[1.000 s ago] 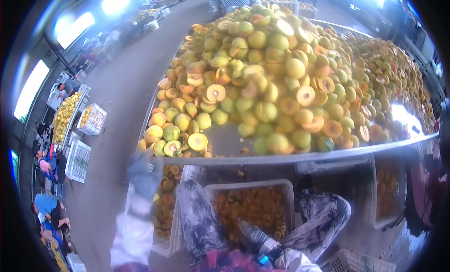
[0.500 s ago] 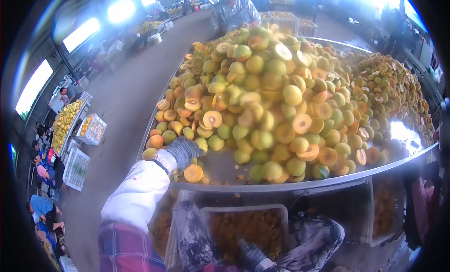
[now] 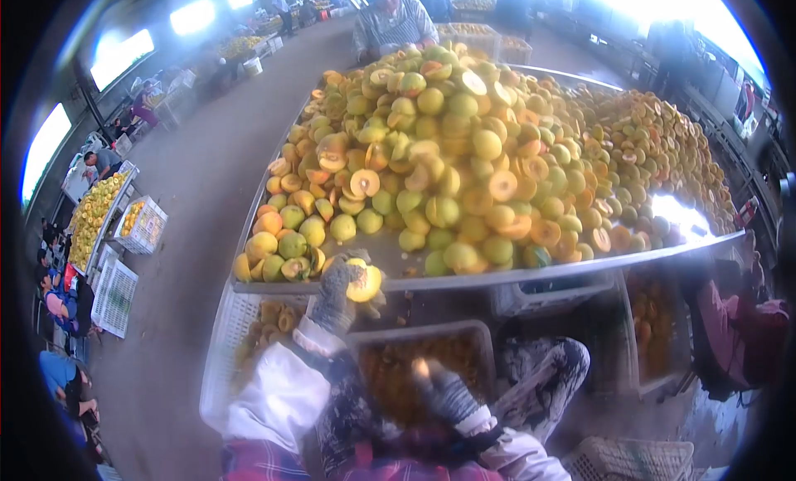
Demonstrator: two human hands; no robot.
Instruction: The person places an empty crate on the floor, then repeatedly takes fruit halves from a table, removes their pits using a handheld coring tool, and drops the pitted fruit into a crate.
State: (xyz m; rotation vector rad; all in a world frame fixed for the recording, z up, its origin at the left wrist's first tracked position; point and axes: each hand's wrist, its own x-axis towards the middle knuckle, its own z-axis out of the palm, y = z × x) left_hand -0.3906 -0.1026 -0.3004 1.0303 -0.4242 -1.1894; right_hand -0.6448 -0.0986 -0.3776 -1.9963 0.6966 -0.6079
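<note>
My left hand point(image 3: 336, 303), in a grey knit glove, is closed around a peach half point(image 3: 366, 282) at the near edge of the metal table point(image 3: 398, 283). The peach's pale yellow cut face shows. Lower down, above a crate of brown pieces point(image 3: 398, 340), my right hand point(image 3: 448, 395), also gloved, has its fingers curled. A small orange-tan spot shows at its fingertips; blur hides whether that is a bare fingertip or a held thing. On the table rises a large heap of yellow-green peaches point(image 3: 430, 101), many cut in half with pits showing.
A white crate point(image 3: 217, 348) stands below the table at left, and another crate point(image 3: 630, 460) lies at lower right. A person point(image 3: 394, 21) is across the table. More people work by a fruit-laden table point(image 3: 99, 216) at far left, beside a concrete aisle point(image 3: 195, 199).
My left hand has drawn back from the fruit to the table edge and now holds a peach half. My right hand still sits over the crate. The view has shifted slightly.
</note>
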